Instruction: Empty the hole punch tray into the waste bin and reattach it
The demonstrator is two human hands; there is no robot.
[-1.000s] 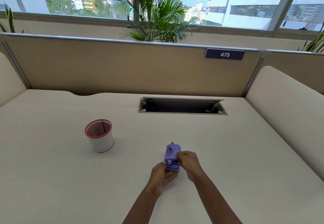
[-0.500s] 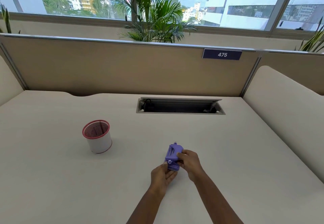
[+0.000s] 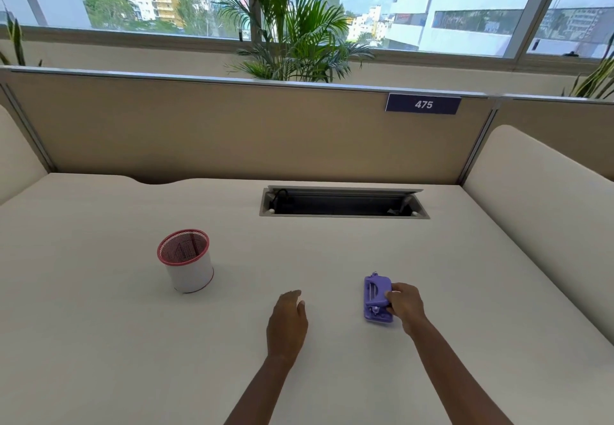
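A small purple hole punch (image 3: 376,296) lies on the cream desk (image 3: 332,258), right of centre. My right hand (image 3: 406,305) grips its right side, fingers curled over the edge. My left hand (image 3: 288,323) hovers palm down over the desk, left of the punch and apart from it; its underside is hidden, so whether it holds anything is unclear. The waste bin (image 3: 186,260), a small white cylinder with a red mesh lining and red rim, stands upright at the left, well away from both hands. I cannot tell whether the tray is on the punch.
An open cable slot (image 3: 344,203) is sunk into the desk at the back centre. Beige partition panels (image 3: 232,132) wall off the back and both sides. Beyond them are a palm plant (image 3: 295,32) and windows.
My left hand has let go of the hole punch and drawn away to the left. My right hand has carried the punch to the right and laid it flat on the desk.
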